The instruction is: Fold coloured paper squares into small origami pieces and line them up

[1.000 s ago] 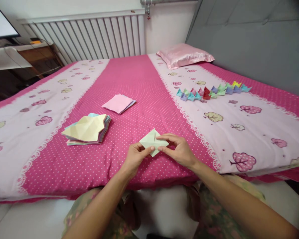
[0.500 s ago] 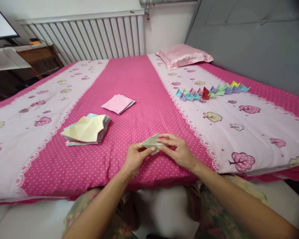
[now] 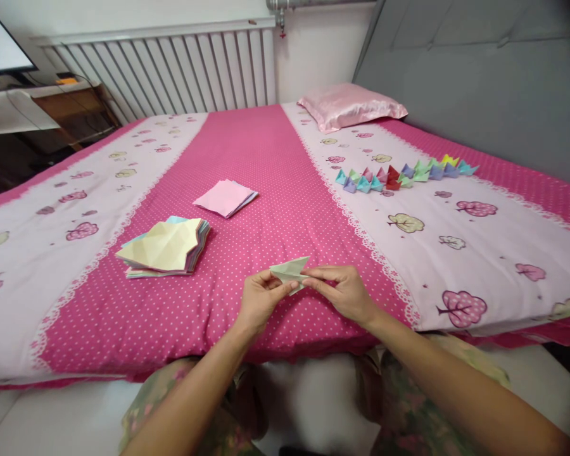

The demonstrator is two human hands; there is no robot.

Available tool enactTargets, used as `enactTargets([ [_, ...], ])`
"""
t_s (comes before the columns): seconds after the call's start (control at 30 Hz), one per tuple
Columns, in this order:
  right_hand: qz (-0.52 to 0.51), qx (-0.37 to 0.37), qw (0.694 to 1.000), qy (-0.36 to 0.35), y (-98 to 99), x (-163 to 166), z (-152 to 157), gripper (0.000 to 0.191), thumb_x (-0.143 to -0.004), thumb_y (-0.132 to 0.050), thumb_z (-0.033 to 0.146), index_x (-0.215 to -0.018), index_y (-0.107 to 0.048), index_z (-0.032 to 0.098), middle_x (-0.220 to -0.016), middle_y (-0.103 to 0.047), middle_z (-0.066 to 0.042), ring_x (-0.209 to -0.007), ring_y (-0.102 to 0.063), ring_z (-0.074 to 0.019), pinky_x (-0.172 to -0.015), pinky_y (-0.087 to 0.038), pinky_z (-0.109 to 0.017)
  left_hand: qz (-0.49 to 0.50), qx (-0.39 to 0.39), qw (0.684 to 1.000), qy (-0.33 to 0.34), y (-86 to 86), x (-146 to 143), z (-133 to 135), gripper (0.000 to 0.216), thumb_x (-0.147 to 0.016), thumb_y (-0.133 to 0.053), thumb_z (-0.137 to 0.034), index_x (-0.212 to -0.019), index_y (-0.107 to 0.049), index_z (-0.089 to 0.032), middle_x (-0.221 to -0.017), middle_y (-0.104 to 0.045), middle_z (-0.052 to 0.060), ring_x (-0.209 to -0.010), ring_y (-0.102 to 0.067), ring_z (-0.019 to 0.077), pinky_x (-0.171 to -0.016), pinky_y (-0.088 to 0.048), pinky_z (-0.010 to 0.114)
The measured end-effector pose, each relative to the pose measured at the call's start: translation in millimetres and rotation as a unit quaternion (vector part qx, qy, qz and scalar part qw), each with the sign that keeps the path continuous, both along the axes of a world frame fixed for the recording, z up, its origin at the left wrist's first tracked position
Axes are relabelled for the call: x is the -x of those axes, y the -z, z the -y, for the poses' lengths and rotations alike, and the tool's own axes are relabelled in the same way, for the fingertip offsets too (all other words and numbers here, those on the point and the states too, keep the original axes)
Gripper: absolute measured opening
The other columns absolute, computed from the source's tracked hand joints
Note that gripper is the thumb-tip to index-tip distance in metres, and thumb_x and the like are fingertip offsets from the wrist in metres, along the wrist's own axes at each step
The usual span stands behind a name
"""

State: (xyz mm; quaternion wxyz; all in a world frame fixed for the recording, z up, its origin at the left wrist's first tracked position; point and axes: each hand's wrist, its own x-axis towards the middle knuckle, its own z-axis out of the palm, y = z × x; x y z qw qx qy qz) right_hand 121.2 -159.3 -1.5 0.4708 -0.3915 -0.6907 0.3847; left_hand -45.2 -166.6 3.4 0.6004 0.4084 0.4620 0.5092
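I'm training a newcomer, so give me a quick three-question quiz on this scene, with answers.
1. True or false: the left hand and right hand both hold the pale green paper.
2. Which colour tops the thicker paper stack: A purple, B pale yellow, C red?
3. Fill in: the folded paper shapes lie to the ____ of the pink-topped stack in the picture.
Key: 1 true; 2 B; 3 right.

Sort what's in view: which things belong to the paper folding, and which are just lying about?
Belongs to the job:
- pale green paper, held by left fingers and right fingers
- likely yellow-topped stack
- likely pink-topped stack
- likely folded paper shapes

Just around:
- pink pillow
- screen
- radiator
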Motion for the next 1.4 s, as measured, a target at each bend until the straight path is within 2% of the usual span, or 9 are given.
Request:
enactTargets([
  [0.2,-0.011,0.037,0.999,0.001,2.7,0.5,0.0,0.019,-0.077,-0.063,0.029,-0.094,-0.069,0.03,-0.095,-0.07,0.0,-0.083,-0.068,-0.0202,-0.077,-0.055,-0.035,-0.005,0.005,1.0,0.004,1.2,0.0,-0.5,0.035,-0.052,-0.08,-0.023,-0.083,-0.068,-0.013,-0.082,-0.072,0.007,-0.071,-0.065,0.0156,-0.073,-0.05,0.028],
  [0.37,-0.006,0.054,0.998,-0.003,2.4,0.9,-0.5,0.018,-0.078,-0.061,0.032,-0.093,-0.07,0.028,-0.093,-0.071,-0.001,-0.081,-0.068,-0.0209,-0.077,-0.054,-0.037,-0.098,-0.008,0.995,0.021,-0.9,0.6,-0.1,0.025,-0.057,-0.076,-0.031,-0.075,-0.071,-0.014,-0.067,-0.07,0.005,-0.053,-0.058,0.0111,-0.055,-0.046,0.023],
  [0.53,-0.015,0.059,0.998,0.003,1.9,0.8,-1.5,0.018,-0.078,-0.06,0.033,-0.088,-0.071,0.023,-0.082,-0.073,-0.002,-0.073,-0.067,-0.0178,-0.068,-0.053,-0.03,-0.127,-0.027,0.99,0.053,-3.1,0.9,0.7,0.021,-0.06,-0.074,-0.034,-0.069,-0.072,-0.015,-0.058,-0.067,0.003,-0.046,-0.052,0.0088,-0.047,-0.04,0.02],
  [0.7,0.009,-0.002,1.0,0.02,-3.2,1.4,-0.2,0.013,-0.078,-0.06,0.031,-0.08,-0.07,0.022,-0.076,-0.07,-0.002,-0.07,-0.064,-0.0159,-0.067,-0.05,-0.029,-0.17,-0.037,0.984,0.031,-1.4,1.6,1.3,0.02,-0.058,-0.074,-0.034,-0.057,-0.069,-0.014,-0.048,-0.061,0.001,-0.042,-0.046,0.0075,-0.043,-0.034,0.019],
  [0.8,0.023,-0.049,0.998,0.029,-6.0,2.2,0.0,0.01,-0.078,-0.061,0.028,-0.078,-0.069,0.023,-0.077,-0.067,-0.003,-0.073,-0.061,-0.0162,-0.068,-0.049,-0.03,-0.165,-0.04,0.985,0.036,-1.3,1.7,1.8,0.019,-0.059,-0.074,-0.033,-0.06,-0.07,-0.015,-0.049,-0.061,0.0,-0.043,-0.047,0.0071,-0.044,-0.034,0.019],
  [0.9,0.032,-0.055,0.997,0.036,-6.0,2.7,-0.1,0.01,-0.077,-0.062,0.029,-0.079,-0.07,0.023,-0.075,-0.063,-0.004,-0.07,-0.06,-0.0161,-0.064,-0.049,-0.029,-0.147,-0.037,0.988,0.042,-1.6,0.8,2.1,0.018,-0.06,-0.074,-0.031,-0.066,-0.071,-0.014,-0.054,-0.064,0.001,-0.047,-0.05,0.0082,-0.047,-0.037,0.02],
  [1.07,0.032,-0.03,0.998,0.051,-3.8,1.3,0.0,0.023,-0.076,-0.063,0.033,-0.097,-0.068,0.025,-0.081,-0.068,-0.004,-0.071,-0.061,-0.0168,-0.065,-0.05,-0.03,-0.064,-0.009,0.998,0.005,-0.9,-0.2,-0.1,0.021,-0.058,-0.076,-0.031,-0.068,-0.069,-0.014,-0.059,-0.066,0.003,-0.048,-0.052,0.0087,-0.051,-0.041,0.021],
  [1.27,-0.058,0.072,0.994,0.058,1.2,-0.4,-1.8,0.022,-0.075,-0.063,0.037,-0.088,-0.071,0.021,-0.078,-0.071,-0.004,-0.064,-0.065,-0.017,-0.062,-0.053,-0.031,-0.059,-0.002,0.998,-0.014,-1.3,1.1,-1.4,0.019,-0.058,-0.077,-0.028,-0.067,-0.068,-0.014,-0.058,-0.065,0.001,-0.047,-0.051,0.0074,-0.05,-0.039,0.02],
  [1.4,-0.079,0.092,0.992,0.047,3.5,-0.6,-3.5,0.021,-0.074,-0.064,0.037,-0.082,-0.071,0.019,-0.07,-0.07,-0.003,-0.06,-0.063,-0.0154,-0.058,-0.052,-0.029,-0.064,0.0,0.998,-0.014,-0.9,0.9,-0.6,0.017,-0.058,-0.077,-0.027,-0.066,-0.069,-0.015,-0.057,-0.065,0.001,-0.048,-0.051,0.0075,-0.05,-0.038,0.02],
])
